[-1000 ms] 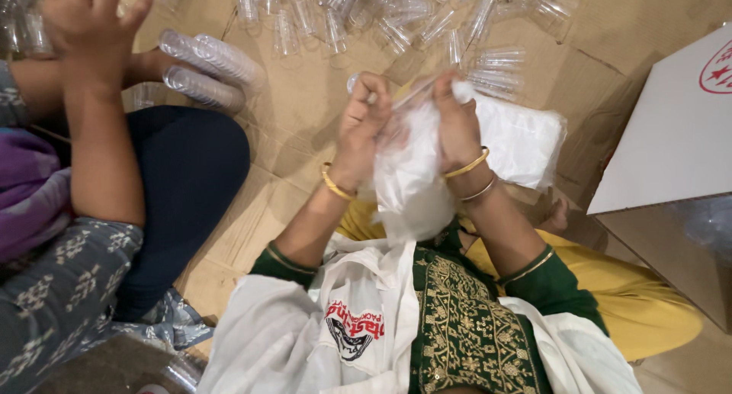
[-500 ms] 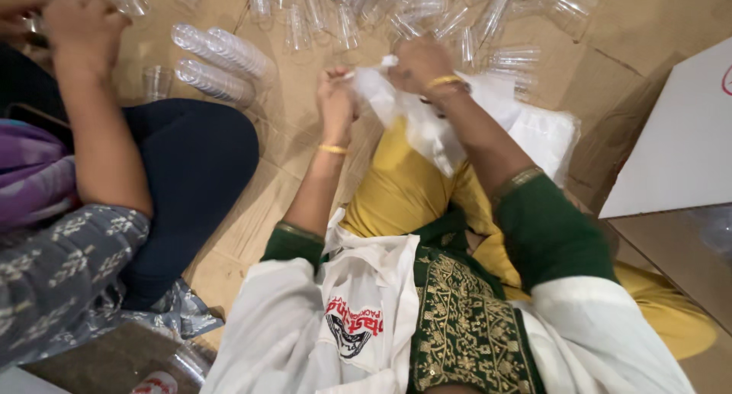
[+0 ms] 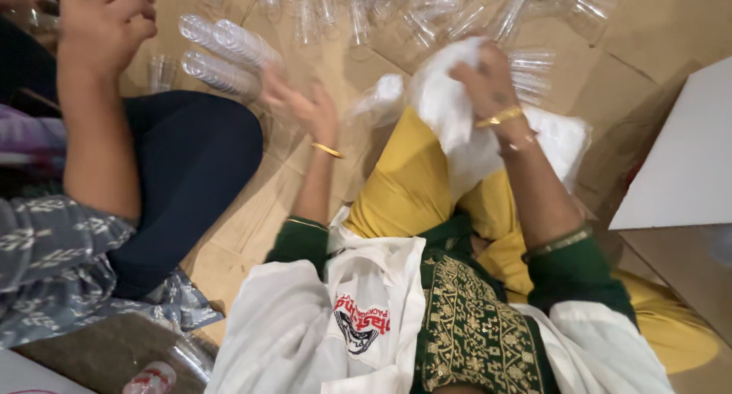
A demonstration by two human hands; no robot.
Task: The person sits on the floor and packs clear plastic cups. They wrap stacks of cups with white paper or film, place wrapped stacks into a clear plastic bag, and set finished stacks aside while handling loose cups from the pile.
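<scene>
My right hand (image 3: 488, 81) grips a crumpled white cloth (image 3: 450, 112) that drapes over my yellow-clad knee. My left hand (image 3: 305, 104) is stretched out to the left with its fingers spread, holding nothing, close to two lying stacks of clear plastic cups (image 3: 225, 51) on the cardboard floor. A clear plastic piece (image 3: 377, 96) lies between my two hands. Both wrists wear gold bangles.
Several loose clear cups (image 3: 396, 12) are scattered along the top on the cardboard sheets (image 3: 229, 234). Another person sits at the left, with an arm (image 3: 99, 135) raised and a dark-trousered leg (image 3: 191, 165) beside my left hand. A white box (image 3: 679, 165) stands at the right.
My left hand has let go of the cloth and moved left toward the cup stacks. My right hand has kept the cloth and shifted right. The view tilted.
</scene>
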